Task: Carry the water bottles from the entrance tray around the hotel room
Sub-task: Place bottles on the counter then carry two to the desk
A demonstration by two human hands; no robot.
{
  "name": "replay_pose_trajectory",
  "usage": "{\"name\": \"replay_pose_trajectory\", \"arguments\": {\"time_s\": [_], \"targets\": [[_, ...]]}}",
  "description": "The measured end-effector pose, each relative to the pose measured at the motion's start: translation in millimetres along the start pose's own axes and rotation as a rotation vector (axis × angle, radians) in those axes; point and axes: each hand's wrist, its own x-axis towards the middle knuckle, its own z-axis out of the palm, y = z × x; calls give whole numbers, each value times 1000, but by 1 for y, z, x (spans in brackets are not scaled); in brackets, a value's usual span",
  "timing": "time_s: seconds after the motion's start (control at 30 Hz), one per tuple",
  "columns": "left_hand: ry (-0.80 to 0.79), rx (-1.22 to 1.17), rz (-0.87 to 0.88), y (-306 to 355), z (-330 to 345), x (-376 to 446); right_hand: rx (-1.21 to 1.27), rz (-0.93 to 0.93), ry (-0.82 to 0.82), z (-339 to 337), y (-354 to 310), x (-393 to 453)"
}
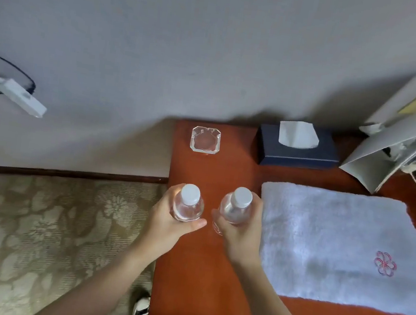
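Observation:
Two clear water bottles with white caps stand upright over the left part of a reddish wooden table (186, 273). My left hand (166, 220) grips the left bottle (188, 203) around its body, thumb in front. My right hand (241, 227) grips the right bottle (236, 206) in the same way. The bottles are about a hand's width apart. Their lower halves are hidden by my fingers, so I cannot tell whether they touch the table. No tray is in view.
A folded white towel (335, 243) with a pink flower emblem lies just right of my right hand. Behind are a glass ashtray (205, 139), a dark tissue box (298, 149) and a paper bag (392, 155). Patterned carpet (32, 240) lies left.

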Motion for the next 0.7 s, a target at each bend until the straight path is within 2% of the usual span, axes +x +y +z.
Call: {"name": "replay_pose_trajectory", "arguments": {"time_s": [0.17,0.43,0.7], "targets": [[-6,45,1,-48,17,21,-42,52,17,9,50,11],[-35,98,2,-100,25,17,-48,11,-7,14,106,-7],[-152,214,-82,-131,22,22,-286,81,-286,-13,134,3]]}}
